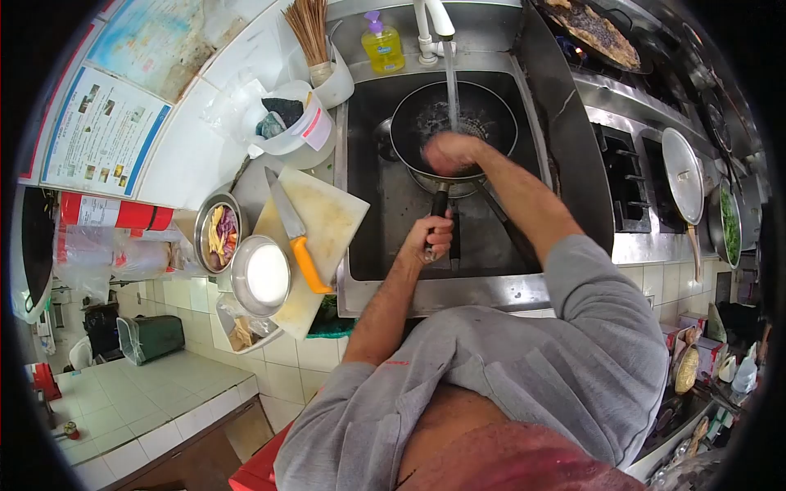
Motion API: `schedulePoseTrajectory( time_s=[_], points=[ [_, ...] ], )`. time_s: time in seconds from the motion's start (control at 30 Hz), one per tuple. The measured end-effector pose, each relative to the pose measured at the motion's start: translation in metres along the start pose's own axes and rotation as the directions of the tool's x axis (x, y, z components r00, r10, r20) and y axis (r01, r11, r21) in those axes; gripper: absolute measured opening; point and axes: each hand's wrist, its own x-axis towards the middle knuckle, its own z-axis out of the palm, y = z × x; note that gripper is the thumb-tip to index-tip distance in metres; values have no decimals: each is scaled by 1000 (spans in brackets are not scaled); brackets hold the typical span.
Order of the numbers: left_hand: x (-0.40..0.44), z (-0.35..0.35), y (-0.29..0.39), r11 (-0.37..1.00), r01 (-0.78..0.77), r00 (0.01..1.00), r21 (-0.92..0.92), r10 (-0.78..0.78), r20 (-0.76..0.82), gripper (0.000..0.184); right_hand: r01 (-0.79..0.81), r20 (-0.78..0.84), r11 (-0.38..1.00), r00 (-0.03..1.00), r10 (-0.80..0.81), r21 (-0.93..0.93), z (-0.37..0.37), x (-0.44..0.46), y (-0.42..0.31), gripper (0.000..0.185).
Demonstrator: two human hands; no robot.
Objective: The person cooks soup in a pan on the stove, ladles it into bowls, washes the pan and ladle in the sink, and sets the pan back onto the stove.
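Observation:
My left hand (432,236) is wrapped round the black handle of a dark frying pan (409,114) in the sink. Water runs from the white tap (440,24) into the pan and splashes over its bottom. Inside the near part of the pan is my right hand (449,154), smeared by motion. Its fingers are blurred, and I cannot make out whether they hold anything. Under the frying pan lie other pans, mostly covered, with a dark handle (501,214) sticking out towards the near right.
Left of the sink (385,245), a knife (299,241) with an orange handle lies on a cutting board (332,217). Beside it stand a bowl of white contents (267,276) and a bowl of cut food (219,236). Yellow soap (383,51) stands behind; stoves with pans (684,176) are right.

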Motion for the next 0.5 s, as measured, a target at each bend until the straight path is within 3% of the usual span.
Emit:
schedulePoseTrajectory(
  time_s=[0.03,0.07,0.13,0.2,0.27,0.33,0.4,0.47,0.5],
  points=[
    [-5,-1,-5,1000,2,1000,-2,-2,-7,11,-154,-79,925,988,135,-347,9,-25,2,8],
    [-9,2,-8,993,-42,997,113,50,-65,13,-254,-150,894,966,213,-368,-7,-32,17,11],
    [-14,8,-13,959,-91,980,267,134,-146,20,-556,-463,782,793,397,-282,-33,-51,5,17],
    [-22,21,-18,949,-71,975,306,131,-177,22,-382,-747,924,613,259,7,-76,-25,28,27],
    [-23,33,-22,936,-56,966,346,138,-217,25,-258,-907,961,422,16,-103,-87,11,24,45],
    [-24,39,-23,931,-34,962,364,128,-240,25,-32,-992,999,126,-5,-9,-86,79,31,61],
    [-24,37,-24,926,-6,957,379,114,-266,24,336,-859,886,498,121,320,-22,68,-17,70],
    [-20,29,-22,916,-10,950,400,134,-283,19,346,-724,882,690,-7,321,21,77,-30,58],
    [-18,26,-18,917,-9,950,398,132,-282,19,305,-564,902,821,-86,306,38,79,-24,45]
  ],
)
